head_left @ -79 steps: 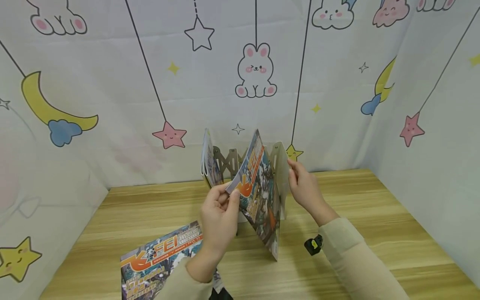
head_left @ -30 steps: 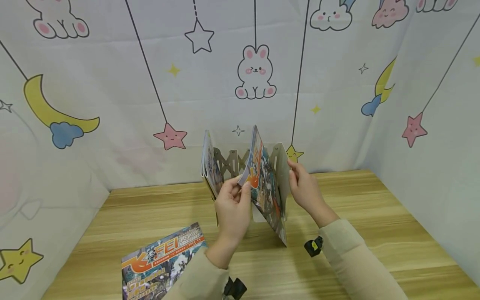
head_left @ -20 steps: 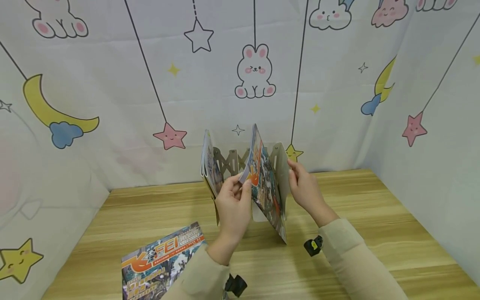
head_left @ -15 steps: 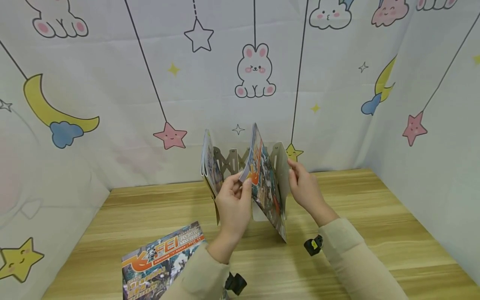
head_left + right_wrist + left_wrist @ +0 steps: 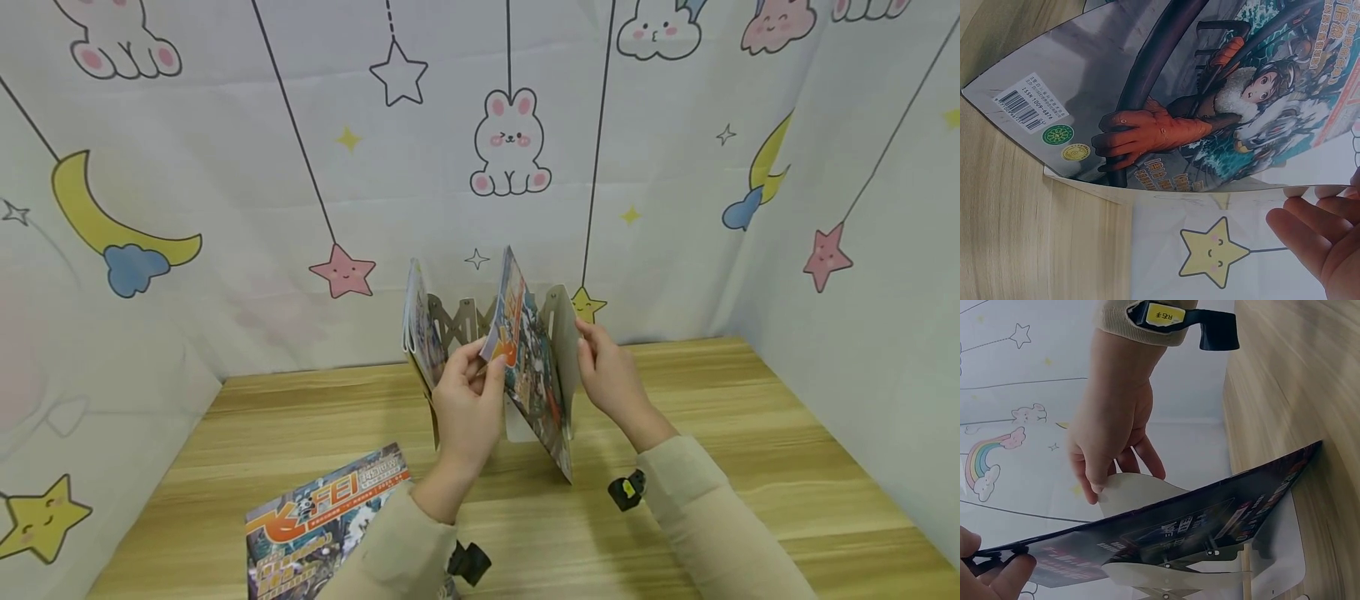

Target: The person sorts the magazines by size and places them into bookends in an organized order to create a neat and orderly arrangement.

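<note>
My left hand (image 5: 468,417) pinches the spine-side edge of a magazine (image 5: 534,375) with an orange title, thumb on its cover. The magazine stands tilted inside an expandable metal bookend, close to the right end panel (image 5: 567,358). On that panel's outer edge, my right hand (image 5: 611,375) holds with thumb and fingers. From the right wrist view, the cover (image 5: 1172,119) with its barcode leans along the panel, and my right fingertips (image 5: 1294,228) touch the panel's edge. The left wrist view shows the magazine's dark back (image 5: 1166,528) and the panel (image 5: 1135,494) beyond.
Several thin magazines (image 5: 420,325) stand at the bookend's left end. Crossed metal struts (image 5: 453,321) link its panels. Another magazine (image 5: 322,517) lies flat on the wooden table (image 5: 712,417) at front left, partly under my left sleeve. A printed cloth (image 5: 300,150) hangs behind.
My left hand has moved right and farther in, bringing the magazine nearer the right panel and more upright; its lower corner has shifted back. In the last half second almost nothing moves. The right hand stays put.
</note>
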`<act>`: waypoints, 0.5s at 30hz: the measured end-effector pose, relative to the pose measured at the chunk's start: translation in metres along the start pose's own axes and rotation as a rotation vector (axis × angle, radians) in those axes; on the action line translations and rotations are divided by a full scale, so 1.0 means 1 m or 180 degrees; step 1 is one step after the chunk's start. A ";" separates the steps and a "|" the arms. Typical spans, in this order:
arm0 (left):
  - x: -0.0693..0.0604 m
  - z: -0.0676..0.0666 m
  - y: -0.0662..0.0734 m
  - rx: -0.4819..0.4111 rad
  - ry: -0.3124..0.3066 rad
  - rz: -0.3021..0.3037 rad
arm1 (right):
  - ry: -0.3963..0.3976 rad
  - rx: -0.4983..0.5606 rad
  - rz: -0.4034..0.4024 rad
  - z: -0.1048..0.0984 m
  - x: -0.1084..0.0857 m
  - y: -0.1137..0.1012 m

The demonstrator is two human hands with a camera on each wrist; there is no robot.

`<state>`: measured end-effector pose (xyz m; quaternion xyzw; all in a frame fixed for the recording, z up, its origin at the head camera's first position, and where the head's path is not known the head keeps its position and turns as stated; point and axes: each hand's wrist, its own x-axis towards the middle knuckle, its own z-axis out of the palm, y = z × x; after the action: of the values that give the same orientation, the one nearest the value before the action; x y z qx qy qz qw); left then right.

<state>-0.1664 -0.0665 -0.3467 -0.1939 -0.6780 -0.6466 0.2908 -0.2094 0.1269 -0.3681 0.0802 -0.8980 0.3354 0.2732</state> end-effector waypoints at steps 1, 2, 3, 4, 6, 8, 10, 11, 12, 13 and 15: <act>0.000 0.000 0.000 0.0010 -0.0032 -0.0032 | 0.0007 -0.0001 -0.0004 0.000 0.000 0.000; 0.000 -0.001 0.000 0.0020 -0.0061 -0.0059 | 0.0013 -0.0001 -0.0008 0.000 0.000 0.001; 0.000 -0.002 0.001 0.0035 -0.0094 -0.0095 | 0.0014 0.0000 -0.0011 0.001 0.000 0.001; 0.000 -0.002 0.002 0.0057 -0.0130 -0.0117 | 0.0020 0.0001 -0.0014 0.001 0.000 0.001; -0.001 -0.003 0.002 0.0103 -0.0192 -0.0150 | 0.0014 0.0007 -0.0010 0.001 0.000 0.001; -0.003 -0.004 0.003 0.0149 -0.0229 -0.0148 | 0.0000 0.0014 -0.0002 0.001 0.000 0.002; -0.004 -0.006 0.003 0.0195 -0.0253 -0.0111 | -0.0016 0.0011 0.0004 0.001 -0.001 0.002; -0.005 -0.007 0.003 0.0195 -0.0268 -0.0118 | -0.0023 0.0013 0.0008 0.001 -0.001 0.002; -0.006 -0.008 0.003 0.0185 -0.0282 -0.0139 | -0.0025 0.0011 0.0010 0.001 -0.001 0.001; -0.006 -0.009 0.003 0.0180 -0.0295 -0.0169 | -0.0021 0.0014 0.0011 0.001 -0.001 0.001; -0.008 -0.012 0.004 0.0159 -0.0322 -0.0254 | -0.0016 0.0015 0.0015 0.001 -0.001 0.001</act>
<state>-0.1567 -0.0768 -0.3490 -0.1918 -0.7150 -0.6300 0.2348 -0.2098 0.1271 -0.3698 0.0795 -0.8981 0.3380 0.2701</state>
